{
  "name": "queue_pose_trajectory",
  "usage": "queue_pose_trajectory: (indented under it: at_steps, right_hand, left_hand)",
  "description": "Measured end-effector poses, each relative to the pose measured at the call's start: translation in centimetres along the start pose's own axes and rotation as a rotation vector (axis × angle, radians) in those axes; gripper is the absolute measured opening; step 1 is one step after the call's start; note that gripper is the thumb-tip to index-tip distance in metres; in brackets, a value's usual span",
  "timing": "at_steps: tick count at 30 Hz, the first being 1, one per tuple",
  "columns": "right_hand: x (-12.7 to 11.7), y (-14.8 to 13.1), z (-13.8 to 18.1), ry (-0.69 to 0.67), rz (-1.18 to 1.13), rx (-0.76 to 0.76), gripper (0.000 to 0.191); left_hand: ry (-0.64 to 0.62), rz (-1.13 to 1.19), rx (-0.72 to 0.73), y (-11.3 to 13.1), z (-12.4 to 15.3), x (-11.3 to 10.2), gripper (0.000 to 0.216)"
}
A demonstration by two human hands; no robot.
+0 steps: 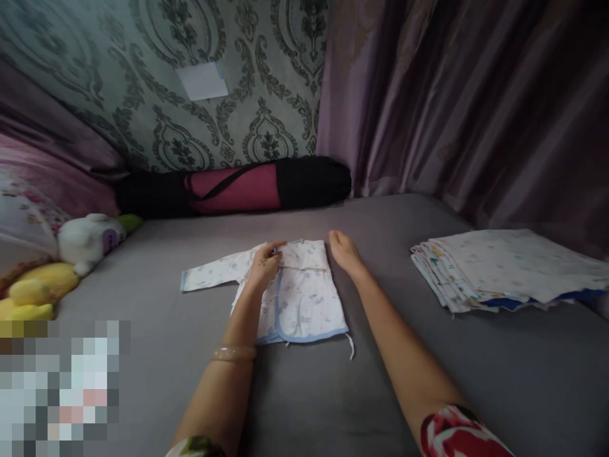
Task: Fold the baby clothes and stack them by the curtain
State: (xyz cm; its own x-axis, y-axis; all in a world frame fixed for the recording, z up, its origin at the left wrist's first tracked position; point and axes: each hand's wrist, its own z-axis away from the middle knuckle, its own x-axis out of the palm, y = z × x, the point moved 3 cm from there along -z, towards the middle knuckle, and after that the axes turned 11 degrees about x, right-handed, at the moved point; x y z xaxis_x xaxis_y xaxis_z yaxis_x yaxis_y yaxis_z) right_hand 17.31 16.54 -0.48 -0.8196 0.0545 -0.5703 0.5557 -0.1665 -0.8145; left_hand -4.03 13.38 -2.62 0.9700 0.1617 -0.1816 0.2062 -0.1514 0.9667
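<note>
A small white baby shirt [304, 301] with blue trim and tie strings lies flat on the grey bed [333, 393]. One sleeve stretches out to the left; the right side is folded in. My left hand [264, 261] rests on the shirt near its collar, fingers curled and pinching the fabric. At the shirt's upper right edge lies my right hand [343, 249], fingers held together and stretched out flat on the bed. A pale bangle sits on my left wrist.
A stack of folded printed cloths [504, 270] lies at the right. A black and pink roll bag [238, 186] runs along the patterned wall. Plush toys [61, 260] sit at the left. Purple curtains hang behind, at the right.
</note>
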Motion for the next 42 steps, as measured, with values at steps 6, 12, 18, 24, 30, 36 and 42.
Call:
queue_pose_trajectory:
  at_steps: [6, 12, 18, 24, 30, 36, 42]
  right_hand:
    - [3.4, 0.0, 2.5, -0.057, 0.499, -0.267, 0.048]
    - [4.4, 0.9, 3.1, -0.075, 0.636, -0.261, 0.066]
    - [4.7, 1.4, 2.9, -0.061, 0.669, -0.252, 0.067]
    - [4.8, 1.6, 2.9, -0.042, 0.677, -0.253, 0.069]
    - [5.0, 1.7, 2.8, -0.04, 0.683, -0.257, 0.069]
    - [4.4, 1.1, 3.0, -0.038, 0.681, -0.272, 0.066]
    - [5.4, -0.3, 3.6, -0.025, 0.652, -0.41, 0.064]
  left_hand:
    - [0.002, -0.051, -0.041, -0.7, -0.1, -0.4, 0.04]
    - [-0.023, -0.113, -0.016, -1.3, -0.2, -0.6, 0.041]
    - [-0.047, -0.215, 0.018, -2.1, -0.3, -1.0, 0.042]
    - [-0.077, -0.411, 0.06, -1.6, 0.1, -1.1, 0.04]
    - [-0.138, -0.7, 0.331, -1.4, 0.1, -0.7, 0.038]
    - [-0.171, -0.748, 0.372, -1.3, 0.2, -0.2, 0.038]
    - [-0.119, -0.711, 0.324, -0.8, 0.2, -0.4, 0.038]
